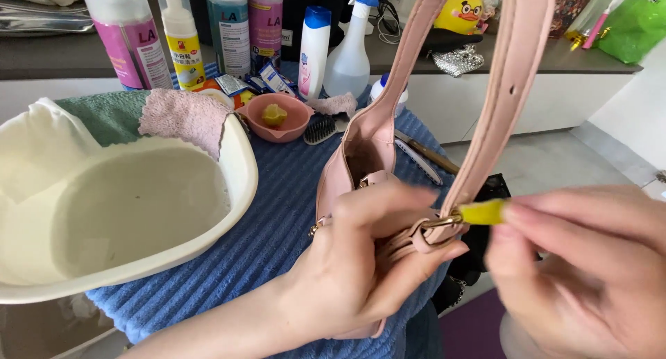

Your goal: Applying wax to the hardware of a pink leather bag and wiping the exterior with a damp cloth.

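Observation:
A pale pink handbag stands on a blue ribbed towel, its long strap rising out of the top of the view. My left hand grips the bag's front side near the gold strap ring. My right hand pinches a small yellow piece and presses its tip against that ring. The bag's lower part is hidden behind my left hand.
A cream basin of cloudy water sits at left, a pink cloth on its rim. Behind stand a pink bowl, a black brush, foam bottles, a spray bottle and sachets. A black bag lies right.

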